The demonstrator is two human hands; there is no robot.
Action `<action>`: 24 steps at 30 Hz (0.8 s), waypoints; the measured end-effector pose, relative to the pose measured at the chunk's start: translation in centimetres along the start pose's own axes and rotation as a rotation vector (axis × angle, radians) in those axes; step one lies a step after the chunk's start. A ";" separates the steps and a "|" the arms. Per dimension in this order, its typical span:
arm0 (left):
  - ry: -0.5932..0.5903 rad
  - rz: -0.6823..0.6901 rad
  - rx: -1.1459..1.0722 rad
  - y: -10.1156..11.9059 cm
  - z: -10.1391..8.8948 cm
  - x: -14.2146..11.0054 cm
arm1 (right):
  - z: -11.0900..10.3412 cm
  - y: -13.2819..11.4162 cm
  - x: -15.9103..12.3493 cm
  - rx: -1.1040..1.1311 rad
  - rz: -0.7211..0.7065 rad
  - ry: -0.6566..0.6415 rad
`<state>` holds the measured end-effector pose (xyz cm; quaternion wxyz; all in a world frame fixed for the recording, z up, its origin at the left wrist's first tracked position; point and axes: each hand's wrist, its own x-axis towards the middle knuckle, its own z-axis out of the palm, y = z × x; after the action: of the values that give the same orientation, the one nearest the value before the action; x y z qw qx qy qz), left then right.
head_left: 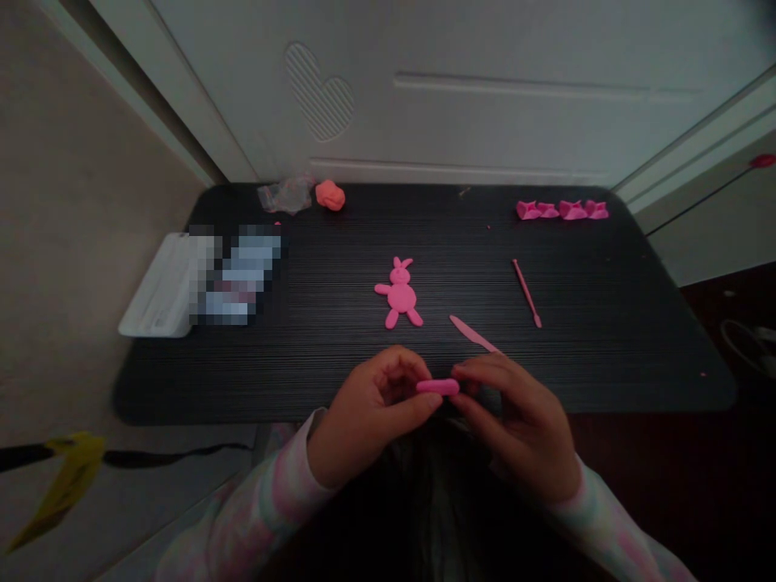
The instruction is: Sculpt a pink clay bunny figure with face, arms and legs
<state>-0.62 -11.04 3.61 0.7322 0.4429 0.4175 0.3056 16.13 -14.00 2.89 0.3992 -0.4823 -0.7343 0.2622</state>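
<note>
Between my hands, over the table's front edge, is a small rounded strip of pink modelling clay (437,387). My left hand (379,404) pinches its left end between thumb and fingers. At the other end, my right hand (521,412) closes thumb and fingertips on the clay. Beyond them a flat pink clay rabbit (401,297) lies on the dark table, with a head, two ears, a round body, two legs and one arm on its left side. A pink plastic clay knife (474,333) lies just past my right hand, its near end partly hidden by the fingers.
A thin pink modelling tool (527,293) lies to the right. Folded pink pieces (561,211) line the back right of the black table (327,323). An orange clay lump (331,196) and clear plastic wrapping (286,196) sit at the back left, near a white tray (166,287).
</note>
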 end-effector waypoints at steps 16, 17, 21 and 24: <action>0.112 0.112 0.202 0.0 0.3 -0.3 | -0.1 -0.2 0.0 -0.060 -0.082 -0.028; 0.122 0.111 0.214 0.0 0.3 -0.3 | -0.2 -0.1 0.0 -0.080 -0.082 -0.037; 0.187 0.097 0.168 -0.2 -0.2 0.0 | -0.7 1.4 -0.2 -0.293 -0.036 -0.099; 0.243 0.092 0.089 -0.5 -0.7 0.4 | -0.9 2.9 -0.4 -0.485 0.023 -0.164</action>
<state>-1.04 -10.63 2.84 0.6410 0.4533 0.4956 0.3715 18.45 -13.22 1.03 0.2080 -0.5494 -0.8001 0.1210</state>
